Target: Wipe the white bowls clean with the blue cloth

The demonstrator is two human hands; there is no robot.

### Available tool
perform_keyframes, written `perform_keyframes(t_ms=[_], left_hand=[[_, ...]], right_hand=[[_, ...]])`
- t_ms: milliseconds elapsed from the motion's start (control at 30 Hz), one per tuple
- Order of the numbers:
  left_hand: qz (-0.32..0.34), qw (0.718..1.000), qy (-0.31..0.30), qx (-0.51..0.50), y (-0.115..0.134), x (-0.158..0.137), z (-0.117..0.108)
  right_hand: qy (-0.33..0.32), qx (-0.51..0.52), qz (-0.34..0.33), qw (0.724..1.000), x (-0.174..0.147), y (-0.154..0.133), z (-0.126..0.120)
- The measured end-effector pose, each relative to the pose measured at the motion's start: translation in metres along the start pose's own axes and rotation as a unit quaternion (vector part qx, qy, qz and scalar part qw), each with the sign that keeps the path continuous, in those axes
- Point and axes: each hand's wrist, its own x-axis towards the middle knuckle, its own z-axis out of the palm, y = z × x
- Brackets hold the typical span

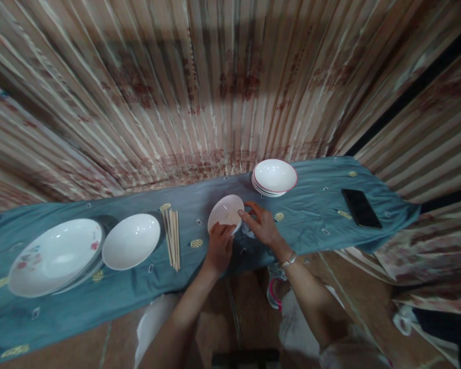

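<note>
A small white bowl is tilted towards me over the front part of the cloth-covered table. My left hand grips its near rim, fingers reaching over the edge and inside. At the bowl's right side, my right hand has its thumb at the rim and its forefinger bent behind it; the other fingers are partly hidden. Beneath the right palm shows a pale, crumpled-looking patch that I cannot make out. A stack of white bowls with red rims stands just beyond the right hand.
Left of my hands lie several wooden chopsticks, a larger white bowl and a stack of flowered plates. A black phone rests at the right end of the blue-green tablecloth. Pleated curtains hang behind.
</note>
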Motion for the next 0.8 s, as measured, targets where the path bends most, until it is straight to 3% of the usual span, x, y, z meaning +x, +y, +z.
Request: perform_keyframes(t_ms=[300, 433, 533, 667, 800], left_hand=[[-0.029, 0.997, -0.055, 0.037, 0.004, 0.006, -0.004], [-0.011, 0.999, -0.023, 0.032, -0.002, 0.009, -0.008], [0.0, 0.999, 0.039, 0.031, -0.007, 0.01, -0.01], [-0.073, 0.988, 0.135, 0.003, -0.009, 0.012, -0.007], [-0.185, 0.962, 0.145, -0.137, 0.003, 0.02, -0.003]], right_hand=[[-0.003, -0.031, 0.002, 1.0, 0.003, 0.019, 0.006], [-0.014, -0.007, 0.011, 1.0, 0.004, 0.015, 0.002], [-0.006, 0.016, 0.019, 1.0, 0.006, 0.012, 0.0], [0.022, 0.039, 0.02, 0.999, 0.009, 0.017, -0.007], [0.057, 0.066, 0.009, 0.996, 0.012, 0.024, -0.019]])
